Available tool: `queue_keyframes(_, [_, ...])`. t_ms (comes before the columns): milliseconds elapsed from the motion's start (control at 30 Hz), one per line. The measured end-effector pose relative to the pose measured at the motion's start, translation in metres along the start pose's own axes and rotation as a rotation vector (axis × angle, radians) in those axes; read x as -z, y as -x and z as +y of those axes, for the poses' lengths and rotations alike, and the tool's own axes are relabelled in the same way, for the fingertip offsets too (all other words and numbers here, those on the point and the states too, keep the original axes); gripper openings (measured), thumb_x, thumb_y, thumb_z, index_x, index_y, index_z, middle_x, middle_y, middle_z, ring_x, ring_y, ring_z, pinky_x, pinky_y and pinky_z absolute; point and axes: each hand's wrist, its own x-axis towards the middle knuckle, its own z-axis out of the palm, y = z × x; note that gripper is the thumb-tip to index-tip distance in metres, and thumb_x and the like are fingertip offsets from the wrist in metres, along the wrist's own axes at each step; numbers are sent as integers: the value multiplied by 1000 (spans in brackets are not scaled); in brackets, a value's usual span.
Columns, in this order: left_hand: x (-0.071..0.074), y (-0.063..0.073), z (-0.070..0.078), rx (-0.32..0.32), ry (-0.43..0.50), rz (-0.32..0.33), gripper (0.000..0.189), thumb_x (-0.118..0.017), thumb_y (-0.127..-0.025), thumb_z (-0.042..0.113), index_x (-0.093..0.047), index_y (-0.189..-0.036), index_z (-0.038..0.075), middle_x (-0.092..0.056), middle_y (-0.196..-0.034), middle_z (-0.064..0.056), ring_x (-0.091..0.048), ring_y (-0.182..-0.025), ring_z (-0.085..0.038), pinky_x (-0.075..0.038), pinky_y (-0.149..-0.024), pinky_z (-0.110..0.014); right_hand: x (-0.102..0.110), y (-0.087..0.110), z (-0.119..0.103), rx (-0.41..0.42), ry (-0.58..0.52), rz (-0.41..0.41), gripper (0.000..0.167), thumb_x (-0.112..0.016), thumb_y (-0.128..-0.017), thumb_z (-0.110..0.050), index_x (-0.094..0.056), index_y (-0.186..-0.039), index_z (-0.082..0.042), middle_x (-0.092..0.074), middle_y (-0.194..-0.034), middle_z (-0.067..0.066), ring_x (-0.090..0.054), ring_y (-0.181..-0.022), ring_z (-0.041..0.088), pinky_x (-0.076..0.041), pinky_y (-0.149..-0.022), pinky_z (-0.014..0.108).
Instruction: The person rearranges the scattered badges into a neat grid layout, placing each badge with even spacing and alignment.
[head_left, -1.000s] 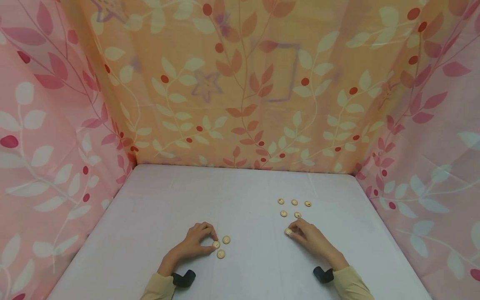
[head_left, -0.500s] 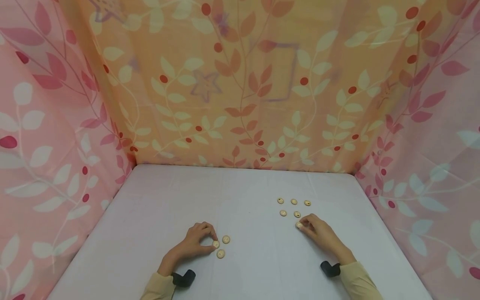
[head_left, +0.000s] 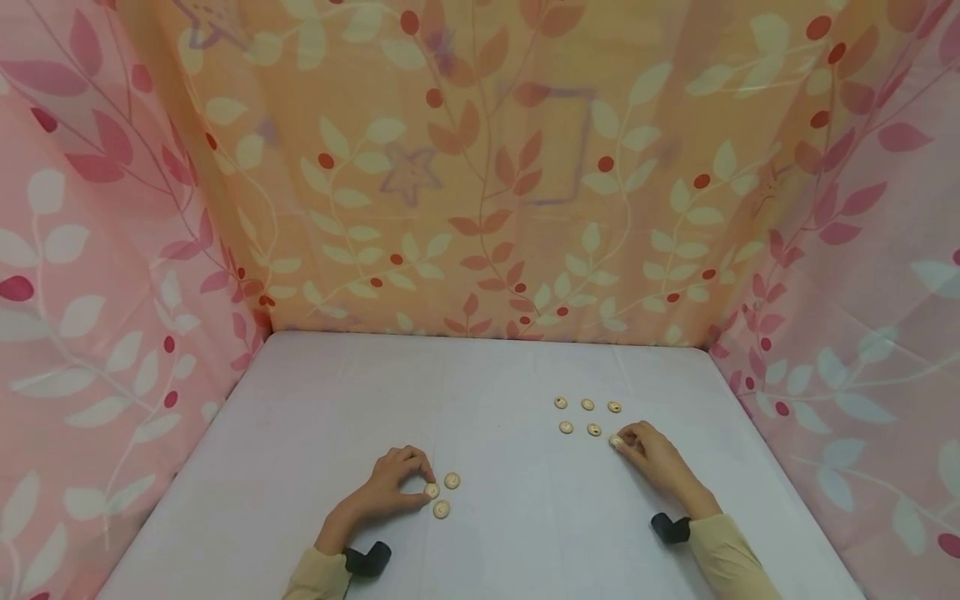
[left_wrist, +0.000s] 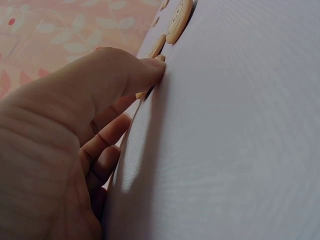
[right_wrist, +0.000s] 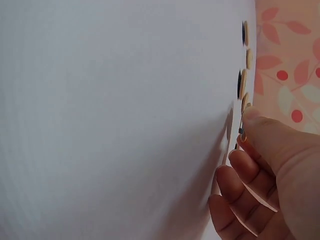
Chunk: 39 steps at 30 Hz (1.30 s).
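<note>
In the head view my left hand (head_left: 393, 483) pinches a small round wooden disc (head_left: 432, 491) between thumb and fingertip at the table surface. Two more discs lie right beside it, one upper right (head_left: 452, 481) and one below (head_left: 441, 509). My right hand (head_left: 658, 460) holds another wooden disc (head_left: 615, 440) by its edge, at the right end of a row. Its edge (right_wrist: 243, 122) shows past the thumb in the right wrist view, with a small dark spot on it. Thin dark markings show on the nearest disc face (left_wrist: 178, 20) in the left wrist view.
Several discs stand in two rows: the back row (head_left: 587, 404) has three, the front row (head_left: 566, 427) two beside the held one. A white cloth covers the table (head_left: 495, 533). Leaf-patterned curtains (head_left: 480, 208) enclose the back and both sides.
My right hand has carried its disc rightward and slightly back, from below the front row to that row's right end. My left hand stays in place, pinching its disc.
</note>
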Motion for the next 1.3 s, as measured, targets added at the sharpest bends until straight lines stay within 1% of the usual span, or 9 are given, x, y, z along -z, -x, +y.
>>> queue_keyframes(233, [0, 1, 1, -9, -20, 14, 22, -75, -73, 33, -58, -85, 35, -50, -106, 17, -39, -101, -10, -27, -88, -45, 4, -4, 8, -66, -12, -9, 18, -66, -86, -22, -64, -93, -6, -54, -80, -1, -47, -68, 7, -40, -60, 23])
queue_keyframes(400, [1, 1, 1, -15, -3, 15, 21, -75, -73, 34, -58, -86, 34, -50, -106, 16, -39, -101, -11, -27, -87, -45, 4, -8, 13, -97, -14, -23, 19, -65, -87, -21, -63, -95, -4, -54, -80, 1, -46, -68, 9, -40, -60, 23])
queue_keyframes(500, [0, 1, -1, -31, -13, 12, 21, -75, -74, 34, -58, -86, 34, -50, -107, 16, -39, -100, -11, -28, -86, -44, 3, -9, 14, -111, -14, -31, 20, -65, -87, -21, -63, -95, -3, -53, -80, 1, -46, -69, 9, -40, -61, 24])
queue_keyframes(633, [-2, 0, -3, -47, -24, 8, 21, -74, -75, 35, -57, -87, 36, -49, -107, 18, -39, -99, -8, -28, -86, -42, 2, -10, 14, -109, -11, -25, 21, -65, -87, -21, -62, -95, -2, -53, -79, 1, -45, -69, 10, -40, -61, 25])
queue_keyframes(700, [-2, 0, -4, -49, -14, 8, 21, -74, -75, 35, -57, -87, 36, -49, -107, 18, -39, -99, -8, -28, -86, -42, 2, -10, 15, -106, -10, -19, 21, -65, -87, -21, -62, -95, -2, -52, -79, 1, -45, -69, 10, -40, -61, 25])
queue_keyframes(967, [-1, 0, -4, -35, -2, 1, 21, -74, -75, 36, -56, -87, 37, -49, -107, 18, -39, -99, -8, -27, -86, -41, 1, -12, 16, -83, -8, 1, 19, -66, -85, -19, -63, -94, -3, -49, -76, 0, -42, -66, 9, -37, -59, 23])
queue_keyframes(1100, [-1, 0, -4, -31, -2, 2, 21, -74, -75, 35, -56, -87, 37, -49, -107, 18, -39, -100, -8, -27, -86, -41, 1, -13, 16, -84, 1, -3, 20, -66, -86, -19, -63, -96, -3, -48, -75, -1, -41, -66, 9, -36, -58, 23])
queue_keyframes(1300, [-1, 0, -4, -38, -8, 9, 21, -74, -74, 35, -57, -86, 36, -49, -106, 18, -39, -99, -8, -28, -86, -42, 1, -12, 13, -84, -12, -8, 24, -67, -85, -16, -62, -104, -2, -49, -77, 0, -42, -65, 9, -36, -57, 24])
